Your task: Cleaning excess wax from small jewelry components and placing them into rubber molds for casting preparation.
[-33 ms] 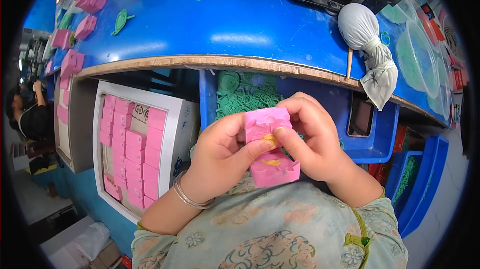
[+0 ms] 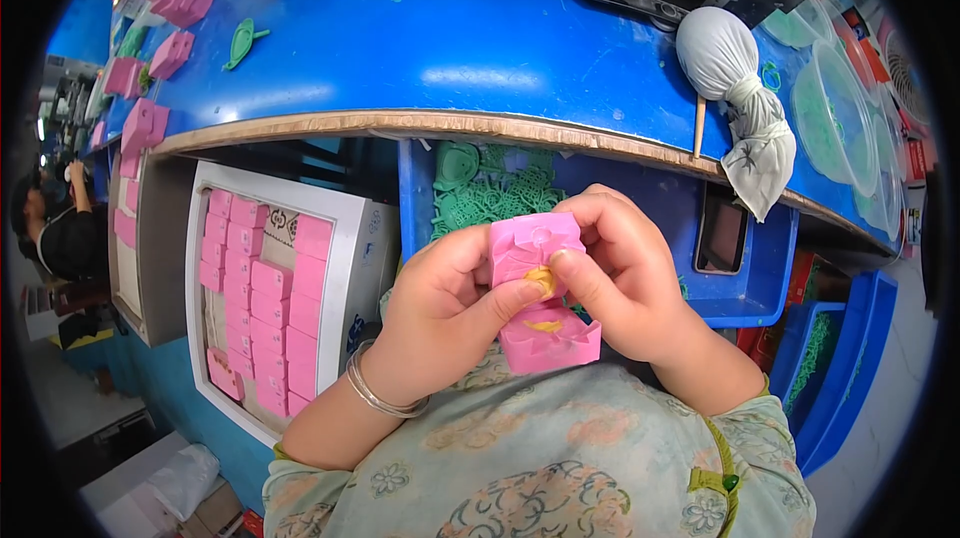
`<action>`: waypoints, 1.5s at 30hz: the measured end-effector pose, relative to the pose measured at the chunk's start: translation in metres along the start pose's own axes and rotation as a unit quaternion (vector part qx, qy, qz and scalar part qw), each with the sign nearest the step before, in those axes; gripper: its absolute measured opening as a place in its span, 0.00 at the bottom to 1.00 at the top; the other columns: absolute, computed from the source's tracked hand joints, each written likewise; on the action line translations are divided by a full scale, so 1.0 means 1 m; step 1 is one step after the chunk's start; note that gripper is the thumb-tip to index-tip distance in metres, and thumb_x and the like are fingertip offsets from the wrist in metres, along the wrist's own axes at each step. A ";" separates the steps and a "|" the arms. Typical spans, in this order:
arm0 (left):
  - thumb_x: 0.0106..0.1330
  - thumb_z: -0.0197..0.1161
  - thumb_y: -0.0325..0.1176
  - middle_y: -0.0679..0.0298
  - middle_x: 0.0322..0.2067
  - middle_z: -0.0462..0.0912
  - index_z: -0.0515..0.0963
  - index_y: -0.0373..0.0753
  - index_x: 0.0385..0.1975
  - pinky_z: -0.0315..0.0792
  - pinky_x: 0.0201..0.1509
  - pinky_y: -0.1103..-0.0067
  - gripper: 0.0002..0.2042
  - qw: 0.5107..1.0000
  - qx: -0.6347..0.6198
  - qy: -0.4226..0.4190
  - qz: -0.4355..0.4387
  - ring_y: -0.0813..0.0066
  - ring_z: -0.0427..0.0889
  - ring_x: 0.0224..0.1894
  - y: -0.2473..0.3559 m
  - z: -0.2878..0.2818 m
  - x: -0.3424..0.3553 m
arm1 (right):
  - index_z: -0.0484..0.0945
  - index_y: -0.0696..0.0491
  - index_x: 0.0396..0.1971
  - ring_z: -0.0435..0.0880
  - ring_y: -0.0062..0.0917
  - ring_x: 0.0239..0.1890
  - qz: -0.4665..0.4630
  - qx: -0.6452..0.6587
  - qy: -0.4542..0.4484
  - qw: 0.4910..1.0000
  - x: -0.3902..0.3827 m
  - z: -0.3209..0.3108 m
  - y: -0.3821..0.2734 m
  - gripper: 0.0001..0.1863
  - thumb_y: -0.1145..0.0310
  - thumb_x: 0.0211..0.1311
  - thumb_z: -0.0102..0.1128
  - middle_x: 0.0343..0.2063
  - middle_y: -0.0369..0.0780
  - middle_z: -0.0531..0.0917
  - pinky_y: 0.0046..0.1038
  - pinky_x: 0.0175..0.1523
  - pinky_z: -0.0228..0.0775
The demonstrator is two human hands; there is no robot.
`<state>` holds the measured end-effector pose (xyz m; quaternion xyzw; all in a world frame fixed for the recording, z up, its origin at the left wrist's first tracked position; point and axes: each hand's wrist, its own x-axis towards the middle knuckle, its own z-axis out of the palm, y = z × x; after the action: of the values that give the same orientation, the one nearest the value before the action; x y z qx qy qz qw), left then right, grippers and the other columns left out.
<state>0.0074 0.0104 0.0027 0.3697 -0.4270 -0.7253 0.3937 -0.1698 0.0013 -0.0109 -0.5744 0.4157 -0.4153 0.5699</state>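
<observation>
In front of my body, a pink rubber mould point(image 2: 535, 236) is held spread apart, its lower half folded down toward my lap. Yellow patches point(image 2: 541, 281) show on the inner faces of both halves. My left hand point(image 2: 445, 283) grips the mould's left side, thumb pressed on the inner face by the yellow. From the right, my right hand point(image 2: 622, 273) holds the other side, its thumb also on the inside and its fingers curled behind. The fingers behind the mould are mostly hidden. Green lacy wax pieces point(image 2: 490, 200) lie in a blue tray point(image 2: 750, 305) just beyond my hands.
To the left, a white box point(image 2: 205, 283) holds several rows of pink moulds point(image 2: 270, 281). A phone point(image 2: 720, 228) lies in the tray's right part. On the blue table point(image 2: 370, 58) are a tied white cloth bundle point(image 2: 715, 53), a green piece point(image 2: 242, 43) and plastic bowls point(image 2: 835, 118). Another person point(image 2: 70, 233) sits far left.
</observation>
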 end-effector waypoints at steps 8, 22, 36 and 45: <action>0.63 0.56 0.22 0.58 0.43 0.77 0.67 0.28 0.49 0.74 0.49 0.78 0.15 1.000 0.005 0.014 0.006 0.75 0.78 0.44 -0.004 0.002 -0.001 | 0.72 0.59 0.38 0.72 0.20 0.30 0.016 0.033 0.014 0.999 -0.001 0.004 0.006 0.11 0.72 0.57 0.58 0.30 0.38 0.70 0.20 0.35 0.66; 0.61 0.61 0.28 0.65 0.35 0.76 0.76 0.33 0.38 0.70 0.42 0.81 0.08 0.975 0.157 0.137 0.072 0.79 0.76 0.36 -0.021 -0.003 0.004 | 0.62 0.59 0.58 0.73 0.24 0.53 0.126 0.337 -0.089 0.929 -0.009 0.003 0.007 0.24 0.77 0.62 0.53 0.49 0.40 0.73 0.24 0.56 0.67; 0.67 0.54 0.31 0.62 0.43 0.75 0.68 0.34 0.47 0.70 0.47 0.82 0.12 0.996 -0.028 0.074 0.033 0.81 0.74 0.43 -0.015 0.005 0.004 | 0.67 0.59 0.55 0.79 0.17 0.36 0.075 0.143 -0.050 0.986 -0.007 0.005 0.003 0.26 0.77 0.55 0.61 0.36 0.38 0.79 0.20 0.41 0.73; 0.68 0.48 0.36 0.54 0.54 0.69 0.60 0.34 0.57 0.68 0.56 0.73 0.20 0.992 -0.117 0.039 -0.003 0.68 0.72 0.53 -0.011 -0.002 0.012 | 0.74 0.56 0.44 0.71 0.19 0.23 -0.201 -0.108 0.008 0.974 -0.004 -0.006 -0.001 0.22 0.75 0.46 0.67 0.29 0.39 0.73 0.20 0.28 0.65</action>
<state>0.0010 0.0030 -0.0105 0.3507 -0.3219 -0.7565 0.4484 -0.1769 0.0027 -0.0097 -0.7010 0.3382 -0.4789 0.4060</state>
